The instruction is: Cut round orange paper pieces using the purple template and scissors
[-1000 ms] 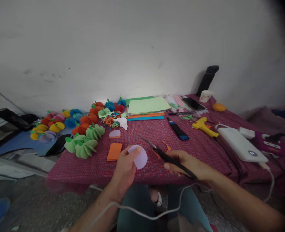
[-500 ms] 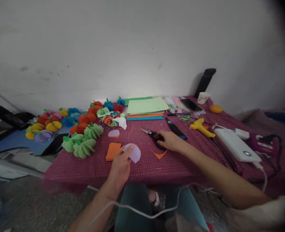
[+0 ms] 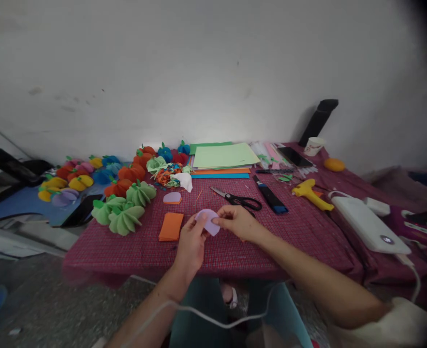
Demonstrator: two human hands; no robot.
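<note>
Between my two hands is a rounded piece of lilac paper (image 3: 206, 220). My left hand (image 3: 192, 239) pinches its left side with the thumb on top. The right edge is pinched between the thumb and fingers of my right hand (image 3: 235, 222). Black-handled scissors (image 3: 237, 199) lie on the cloth just beyond my right hand, blades pointing to the far left. Left of my left hand rests a stack of orange paper (image 3: 171, 226). Behind that stack lies a smaller lilac cut piece (image 3: 171, 197) on top of orange paper. My right hand mostly covers an orange scrap.
Colourful paper pumpkins (image 3: 126, 218) crowd the left side, beside a heap of paper shreds (image 3: 169, 175). Coloured sheets (image 3: 224, 157) lie against the wall. To the right are a box cutter (image 3: 270, 195), a yellow glue gun (image 3: 312, 194), a white power bank (image 3: 369, 224) and a paper cup (image 3: 314, 146).
My right hand has let go of the scissors, which now lie on the table, and has moved left to grip the lilac paper. My left hand has shifted slightly right with it.
</note>
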